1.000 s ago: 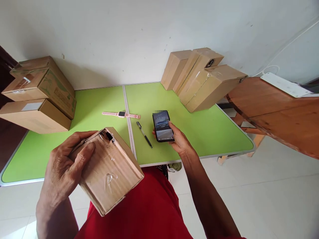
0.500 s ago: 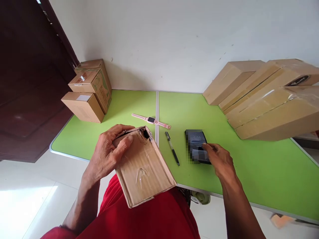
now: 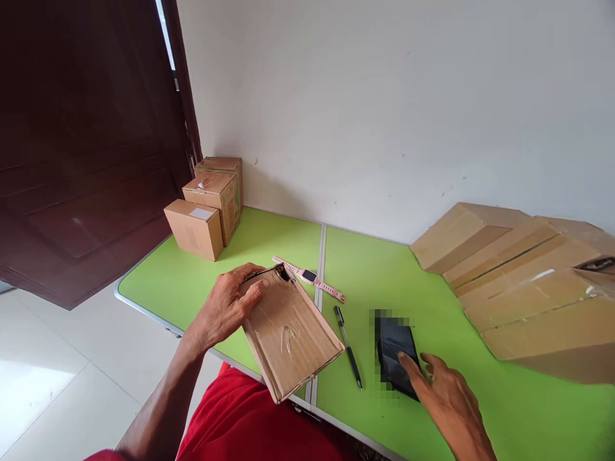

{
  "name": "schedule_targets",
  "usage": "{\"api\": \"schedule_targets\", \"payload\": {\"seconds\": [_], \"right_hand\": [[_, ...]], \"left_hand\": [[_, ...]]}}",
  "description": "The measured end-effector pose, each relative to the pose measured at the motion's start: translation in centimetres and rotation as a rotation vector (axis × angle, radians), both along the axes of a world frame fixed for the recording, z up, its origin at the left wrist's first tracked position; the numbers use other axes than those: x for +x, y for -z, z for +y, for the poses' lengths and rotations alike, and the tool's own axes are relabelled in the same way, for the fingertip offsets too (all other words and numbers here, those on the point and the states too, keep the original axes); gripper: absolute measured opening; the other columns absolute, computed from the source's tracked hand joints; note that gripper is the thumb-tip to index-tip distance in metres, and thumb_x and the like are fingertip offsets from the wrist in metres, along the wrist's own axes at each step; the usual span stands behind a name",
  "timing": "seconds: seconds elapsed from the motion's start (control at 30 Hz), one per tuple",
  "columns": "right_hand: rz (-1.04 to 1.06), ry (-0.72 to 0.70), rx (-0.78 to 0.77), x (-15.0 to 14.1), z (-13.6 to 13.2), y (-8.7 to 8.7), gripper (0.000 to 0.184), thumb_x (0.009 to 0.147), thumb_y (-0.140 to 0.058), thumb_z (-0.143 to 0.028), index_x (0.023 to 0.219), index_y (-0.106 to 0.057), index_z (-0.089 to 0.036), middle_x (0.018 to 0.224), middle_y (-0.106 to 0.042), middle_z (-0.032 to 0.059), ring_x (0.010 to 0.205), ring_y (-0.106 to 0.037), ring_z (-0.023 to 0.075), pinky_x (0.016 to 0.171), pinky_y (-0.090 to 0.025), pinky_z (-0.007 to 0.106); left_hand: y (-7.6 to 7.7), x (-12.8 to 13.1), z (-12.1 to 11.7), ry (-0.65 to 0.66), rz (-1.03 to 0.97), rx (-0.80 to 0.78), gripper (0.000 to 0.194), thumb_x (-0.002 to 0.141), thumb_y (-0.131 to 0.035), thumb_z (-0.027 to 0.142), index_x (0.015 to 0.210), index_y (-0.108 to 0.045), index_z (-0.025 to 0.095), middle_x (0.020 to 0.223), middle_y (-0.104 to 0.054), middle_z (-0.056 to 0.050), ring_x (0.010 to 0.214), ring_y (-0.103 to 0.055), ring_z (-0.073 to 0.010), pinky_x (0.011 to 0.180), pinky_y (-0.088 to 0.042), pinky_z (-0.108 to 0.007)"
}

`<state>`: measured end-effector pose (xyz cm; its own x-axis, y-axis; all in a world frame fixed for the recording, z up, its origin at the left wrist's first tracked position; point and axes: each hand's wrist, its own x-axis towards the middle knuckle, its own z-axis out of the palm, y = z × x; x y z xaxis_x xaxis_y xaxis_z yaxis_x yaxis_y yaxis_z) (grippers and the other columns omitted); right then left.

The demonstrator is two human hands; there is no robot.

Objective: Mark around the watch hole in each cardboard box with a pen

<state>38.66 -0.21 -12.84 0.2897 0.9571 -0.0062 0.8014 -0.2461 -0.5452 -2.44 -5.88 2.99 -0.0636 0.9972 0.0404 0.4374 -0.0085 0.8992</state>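
Observation:
My left hand (image 3: 225,308) is wrapped round the top end of a taped cardboard box (image 3: 291,334), which has a torn hole at its upper corner and tilts over the near edge of the green table (image 3: 432,307). My right hand (image 3: 444,400) rests with its fingers spread on the lower end of a black phone (image 3: 394,352) lying flat on the table. A black pen (image 3: 349,346) lies between the box and the phone. A pink watch (image 3: 310,278) lies stretched out just beyond the box.
Three small cardboard boxes (image 3: 207,205) are stacked at the table's far left corner beside a dark wooden door (image 3: 86,147). Several long cardboard boxes (image 3: 523,275) lean together on the right. A white wall runs behind the table.
My view has swung to the left, bringing the door into sight. My right hand has slid down to the phone's lower end. My left hand still holds the box.

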Motion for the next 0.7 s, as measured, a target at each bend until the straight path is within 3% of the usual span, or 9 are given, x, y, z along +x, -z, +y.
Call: {"api": "schedule_targets", "payload": {"seconds": [0.1, 0.17, 0.23, 0.27, 0.33, 0.43, 0.5, 0.57, 0.7], "right_hand": [[0.064, -0.153, 0.06, -3.2, -3.2, 0.5, 0.106, 0.075, -0.064, -0.081, 0.15, -0.067, -0.007, 0.154, -0.065, 0.039, 0.152, -0.056, 0.065, 0.118, -0.052, 0.081], [0.265, -0.413, 0.053, -7.2, -6.0, 1.6, 0.113, 0.078, -0.08, -0.073, 0.175, -0.047, -0.025, 0.18, -0.047, 0.0247, 0.162, -0.052, 0.0559, 0.124, -0.054, 0.072], [0.381, -0.638, 0.002, -12.1, -8.0, 2.4, 0.141, 0.069, -0.099, -0.057, 0.185, -0.02, -0.035, 0.191, -0.031, 0.0187, 0.173, -0.037, 0.055, 0.134, -0.045, 0.072], [0.428, -0.647, 0.003, -14.5, -8.4, 2.6, 0.15, 0.066, -0.104, -0.054, 0.185, -0.015, -0.036, 0.191, -0.029, 0.0191, 0.174, -0.032, 0.057, 0.135, -0.041, 0.075], [0.543, -0.559, 0.078, -18.5, -7.9, 2.1, 0.141, 0.07, -0.104, -0.06, 0.183, -0.024, -0.033, 0.182, -0.044, 0.0221, 0.171, -0.035, 0.0597, 0.136, -0.039, 0.077], [0.786, -0.584, 0.051, -22.1, -5.3, -0.4, 0.131, 0.075, -0.097, -0.073, 0.18, -0.035, -0.026, 0.172, -0.057, 0.0236, 0.158, -0.055, 0.0565, 0.127, -0.052, 0.072], [0.98, -0.646, -0.112, -23.1, -3.5, -2.4, 0.121, 0.076, -0.095, -0.078, 0.174, -0.047, -0.027, 0.165, -0.065, 0.0209, 0.15, -0.064, 0.0502, 0.12, -0.06, 0.063], [1.159, -0.69, -0.386, -23.9, -2.1, -4.3, 0.107, 0.08, -0.088, -0.087, 0.165, -0.062, -0.026, 0.157, -0.073, 0.0186, 0.147, -0.068, 0.0452, 0.119, -0.061, 0.057], [1.381, -0.733, -0.879, -27.1, -0.7, -6.1, 0.113, 0.083, -0.068, -0.105, 0.16, -0.068, -0.022, 0.14, -0.083, 0.0184, 0.135, -0.077, 0.0402, 0.113, -0.066, 0.056]], "left_hand": [[0.6, -0.6, 0.3, -0.031, 0.001, -0.007, 0.054, 0.1, -0.058, 0.065, 0.114, -0.081, 0.019, 0.109, -0.082, -0.011, 0.104, -0.075, -0.0325, 0.084, -0.054, -0.04], [1.0, -1.0, 0.3, -0.058, -0.006, -0.012, 0.059, 0.1, -0.058, 0.071, 0.112, -0.081, 0.018, 0.106, -0.08, -0.011, 0.106, -0.075, -0.0342, 0.086, -0.054, -0.041], [1.3, -1.4, 0.2, -0.083, -0.022, -0.011, 0.068, 0.101, -0.055, 0.078, 0.118, -0.081, 0.017, 0.106, -0.08, -0.012, 0.108, -0.074, -0.0357, 0.09, -0.055, -0.043], [1.5, -1.6, 0.0, -0.094, -0.031, -0.005, 0.073, 0.102, -0.054, 0.082, 0.123, -0.081, 0.017, 0.108, -0.081, -0.012, 0.109, -0.074, -0.0363, 0.093, -0.055, -0.044], [1.6, -2.5, -0.7, -0.111, -0.051, 0.017, 0.079, 0.103, -0.051, 0.086, 0.13, -0.082, 0.018, 0.113, -0.082, -0.013, 0.113, -0.074, -0.037, 0.101, -0.055, -0.047], [1.6, -5.0, -2.2, -0.134, -0.103, 0.067, 0.078, 0.105, -0.05, 0.087, 0.136, -0.083, 0.023, 0.132, -0.083, -0.013, 0.122, -0.073, -0.0372, 0.11, -0.055, -0.047], [1.8, -7.1, -3.5, -0.144, -0.155, 0.109, 0.078, 0.107, -0.047, 0.085, 0.143, -0.082, 0.025, 0.145, -0.08, -0.014, 0.126, -0.073, -0.0378, 0.106, -0.057, -0.046], [2.0, -9.3, -4.8, -0.16, -0.167, 0.151, 0.08, 0.109, -0.045, 0.085, 0.151, -0.078, 0.026, 0.151, -0.077, -0.016, 0.129, -0.072, -0.0386, 0.105, -0.056, -0.046], [2.9, -12.3, -7.7, -0.205, -0.072, 0.192, 0.084, 0.104, -0.052, 0.088, 0.164, -0.069, 0.031, 0.162, -0.069, -0.015, 0.151, -0.061, -0.0421, 0.13, -0.042, -0.054]]}}
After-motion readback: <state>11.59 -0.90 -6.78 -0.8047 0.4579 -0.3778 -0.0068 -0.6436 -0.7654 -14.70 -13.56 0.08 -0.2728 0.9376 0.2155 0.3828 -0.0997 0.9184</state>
